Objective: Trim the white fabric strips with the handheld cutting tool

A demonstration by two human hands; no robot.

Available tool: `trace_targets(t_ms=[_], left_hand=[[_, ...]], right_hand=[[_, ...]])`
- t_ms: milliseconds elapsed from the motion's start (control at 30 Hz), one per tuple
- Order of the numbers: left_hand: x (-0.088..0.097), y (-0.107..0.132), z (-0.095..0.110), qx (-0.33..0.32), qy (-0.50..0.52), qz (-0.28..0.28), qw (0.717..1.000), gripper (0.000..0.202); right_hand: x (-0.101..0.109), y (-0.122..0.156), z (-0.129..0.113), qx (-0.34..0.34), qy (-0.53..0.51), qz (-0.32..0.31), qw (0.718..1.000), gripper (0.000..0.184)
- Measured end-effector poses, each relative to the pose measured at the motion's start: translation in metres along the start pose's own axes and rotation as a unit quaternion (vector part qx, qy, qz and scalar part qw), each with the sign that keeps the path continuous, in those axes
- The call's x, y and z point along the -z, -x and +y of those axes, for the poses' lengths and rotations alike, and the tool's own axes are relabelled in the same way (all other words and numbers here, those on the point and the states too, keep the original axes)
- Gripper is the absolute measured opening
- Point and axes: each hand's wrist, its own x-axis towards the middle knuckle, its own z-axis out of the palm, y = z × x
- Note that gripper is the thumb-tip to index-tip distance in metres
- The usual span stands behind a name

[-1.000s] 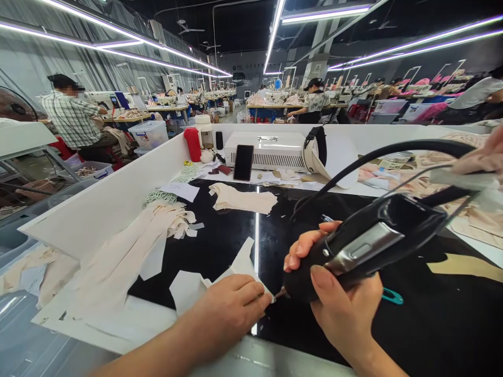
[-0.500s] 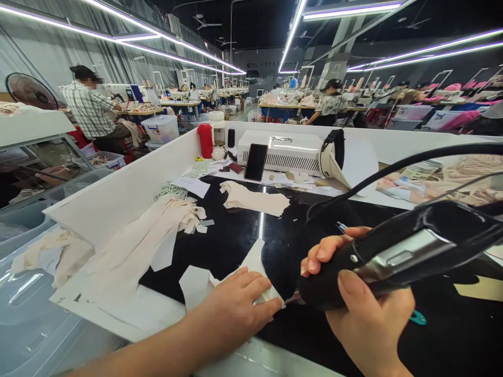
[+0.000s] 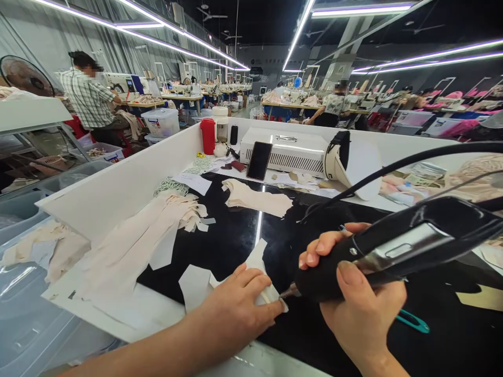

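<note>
My right hand (image 3: 356,309) is wrapped around a black corded hand tool (image 3: 393,251) with a silver plate; its metal tip points left and touches a small white fabric piece (image 3: 259,262) on the black worktop (image 3: 236,235). My left hand (image 3: 236,309) lies flat on that piece, fingers stretched out, pinning its corner right beside the tool tip. The tool's black cable (image 3: 393,165) arcs up and off to the right.
A pile of cream fabric pieces (image 3: 133,246) lies at the left, another cream piece (image 3: 255,198) further back. A phone (image 3: 259,160), white box (image 3: 288,152), red bottle (image 3: 207,136) and cap (image 3: 340,157) stand at the back wall. A teal clip (image 3: 412,322) lies right. People work at far tables.
The view has shifted slightly. My left fingers have slid a little further over the white piece's corner; the tool tip stays against it.
</note>
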Motion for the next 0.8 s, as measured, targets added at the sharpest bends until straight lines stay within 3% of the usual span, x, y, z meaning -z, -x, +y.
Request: trace_targets(t_ms=[533, 800], left_hand=[[-0.001, 0.001, 0.001, 0.017, 0.023, 0.012, 1.000, 0.024], [-0.021, 0.019, 0.021, 0.015, -0.032, 0.079, 0.996, 0.032]], right_hand=[[-0.008, -0.007, 0.009, -0.003, -0.008, 0.002, 1.000, 0.036], [-0.003, 0.002, -0.004, 0.004, 0.001, -0.015, 1.000, 0.035]])
